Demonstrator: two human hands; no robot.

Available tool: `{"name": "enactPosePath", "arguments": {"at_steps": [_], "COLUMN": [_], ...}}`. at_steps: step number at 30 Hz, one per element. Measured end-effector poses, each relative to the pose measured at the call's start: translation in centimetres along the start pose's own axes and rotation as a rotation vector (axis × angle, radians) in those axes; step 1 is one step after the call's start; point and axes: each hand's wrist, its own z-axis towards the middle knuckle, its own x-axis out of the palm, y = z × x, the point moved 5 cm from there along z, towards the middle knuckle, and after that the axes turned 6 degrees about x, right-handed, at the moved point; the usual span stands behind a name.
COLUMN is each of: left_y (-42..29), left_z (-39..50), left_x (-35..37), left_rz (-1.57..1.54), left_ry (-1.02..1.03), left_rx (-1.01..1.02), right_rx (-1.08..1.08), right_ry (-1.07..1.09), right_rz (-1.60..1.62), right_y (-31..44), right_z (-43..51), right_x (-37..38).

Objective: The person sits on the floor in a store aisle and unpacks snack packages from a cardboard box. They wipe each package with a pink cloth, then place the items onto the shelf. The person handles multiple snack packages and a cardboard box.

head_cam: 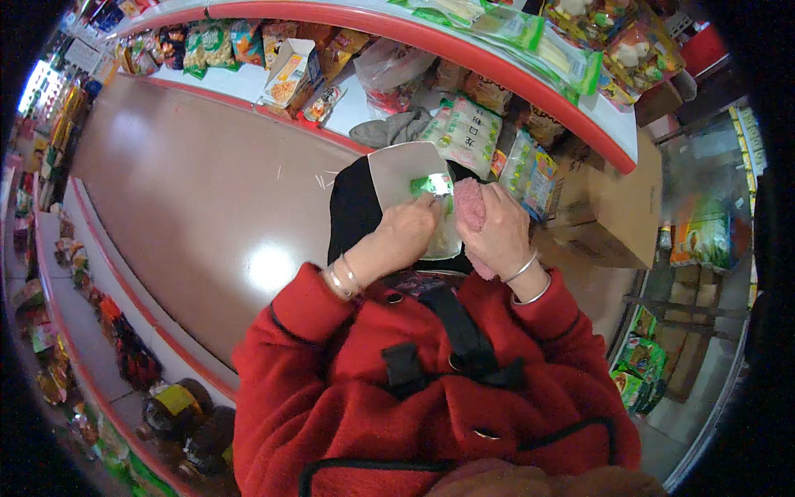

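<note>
A flat, pale package with a shiny green label patch rests over my lap, against dark trousers. My left hand grips it near the label, fingertips pinched together. A bunched pink cloth is held in my right hand, just right of the package. The cloth's lower end hangs below that hand. The package's lower part is partly hidden behind my left hand. Just beyond it, white-and-green plastic bags of dried noodles stand on the low shelf, beside a crumpled grey cloth.
A red-edged upper shelf curves ahead, bearing green-ended packets. An open carton and a plastic bag sit on the shelf below. Cardboard boxes stand right. Another shelf with large dark bottles runs along the left.
</note>
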Motion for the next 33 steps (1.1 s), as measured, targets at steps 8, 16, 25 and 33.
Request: {"name": "enactPosePath", "arguments": {"at_steps": [8,16,25,33], "left_y": [1.5,1.6,2.8,1.7], "left_z": [3.8,5.0,4.8,5.4], "left_x": [1.1,2.3,2.9,2.0], "left_rz": [0.058,0.083,-0.185,0.047], "left_ry": [0.202,0.263,0.304,0.315], "left_rx": [0.188,0.303,0.295,0.387], "right_rx": [-0.018,0.033,0.016,0.052], "right_ry": [-0.154,-0.125,-0.121,-0.09], "right_rz": [0.107,0.073,0.145,0.154], "right_y": [-1.0,-1.4,-1.3,-2.1], "right_z": [-0.9,-1.1,-0.9,-0.6], "right_x": [0.0,-0.1,0.1,0.4]}}
